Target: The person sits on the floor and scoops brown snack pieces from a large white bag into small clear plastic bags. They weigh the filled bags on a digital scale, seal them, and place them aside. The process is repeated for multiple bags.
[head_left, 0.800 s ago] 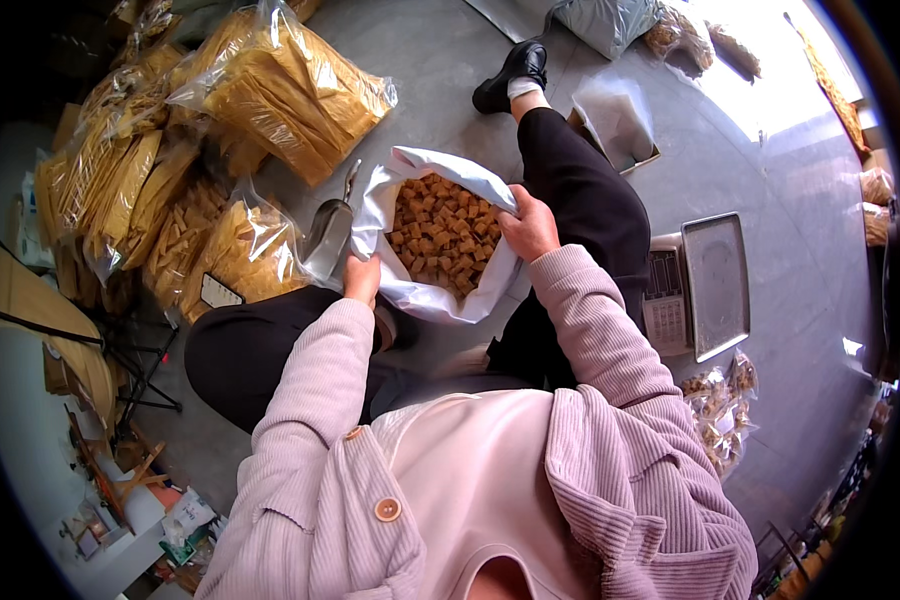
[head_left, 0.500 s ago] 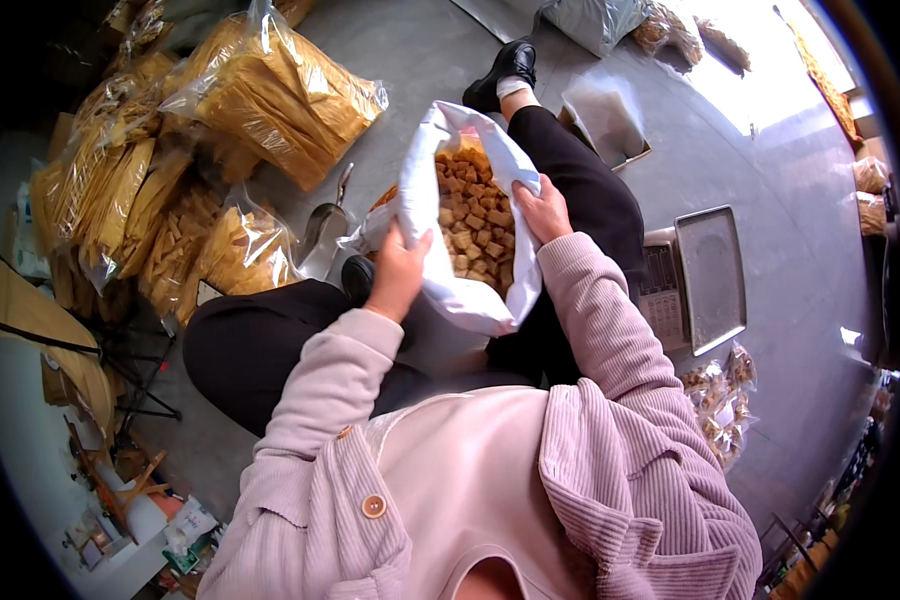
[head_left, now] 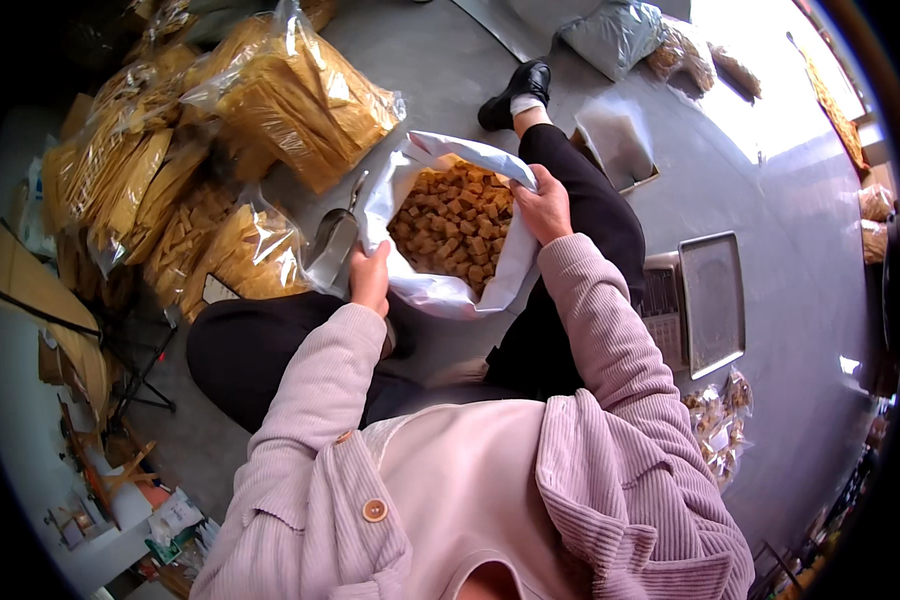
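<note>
The sack (head_left: pixel 440 294) has shifted left, rim in both hands' (head_left: pixel 370 280) (head_left: pixel 545 205) grip; scale (head_left: pixel 662 312) print blurred.

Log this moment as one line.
left hand: holds white sack, left rim | right hand: holds right rim | sack: open, brown cubes inside | metal scoop: left of sack

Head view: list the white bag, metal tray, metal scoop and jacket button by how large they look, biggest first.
1. White bag
2. Metal tray
3. Metal scoop
4. Jacket button, smallest even though it looks nearest the camera
</note>
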{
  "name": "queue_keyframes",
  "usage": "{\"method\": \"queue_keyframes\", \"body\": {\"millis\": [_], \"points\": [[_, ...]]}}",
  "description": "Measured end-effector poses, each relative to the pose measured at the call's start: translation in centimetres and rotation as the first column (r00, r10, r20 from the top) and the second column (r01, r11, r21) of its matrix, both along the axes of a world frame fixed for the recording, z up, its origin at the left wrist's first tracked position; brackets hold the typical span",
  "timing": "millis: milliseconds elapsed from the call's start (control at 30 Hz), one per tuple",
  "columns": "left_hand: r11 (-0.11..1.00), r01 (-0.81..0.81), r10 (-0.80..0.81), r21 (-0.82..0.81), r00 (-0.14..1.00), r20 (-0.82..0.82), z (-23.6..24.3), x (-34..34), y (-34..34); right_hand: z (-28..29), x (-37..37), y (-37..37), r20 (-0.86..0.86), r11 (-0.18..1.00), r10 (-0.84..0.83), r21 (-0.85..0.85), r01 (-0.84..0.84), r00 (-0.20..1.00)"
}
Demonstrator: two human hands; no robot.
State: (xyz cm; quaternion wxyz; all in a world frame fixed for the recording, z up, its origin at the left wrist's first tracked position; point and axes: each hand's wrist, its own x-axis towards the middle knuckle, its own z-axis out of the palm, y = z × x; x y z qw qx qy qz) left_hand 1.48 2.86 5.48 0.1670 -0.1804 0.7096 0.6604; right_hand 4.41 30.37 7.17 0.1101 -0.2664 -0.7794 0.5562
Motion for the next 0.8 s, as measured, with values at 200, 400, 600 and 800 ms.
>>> {"method": "queue_keyframes", "body": {"millis": [200, 400, 600, 800], "points": [[0.965, 0.257, -0.244, -0.056, 0.955, 0.171, -4.5, 1.2, 0.4, -2.8, 2.7, -1.6, 0.315, 0.959, 0.141, 0.193, -0.209, 0.939], [0.97, 0.214, -0.214, -0.114, 0.977, 0.009, -5.3, 1.8, 0.2, -3.4, 6.9, -3.5, 0.374, 0.935, 0.238, 0.16, -0.316, 0.896], [0.641, 0.266, -0.604, -0.72, 0.754, -0.259, -2.6, 2.6, 1.9, -4.2, 8.1, -3.9, 0.492, 0.892, 0.201, 0.267, -0.366, 0.847], [0.601, 0.433, -0.471, -0.672, 0.871, 0.14, -4.9, -0.1, 1.9, -3.8, 8.0, -4.5, 0.568, 0.882, 0.142, 0.299, -0.364, 0.81]]}}
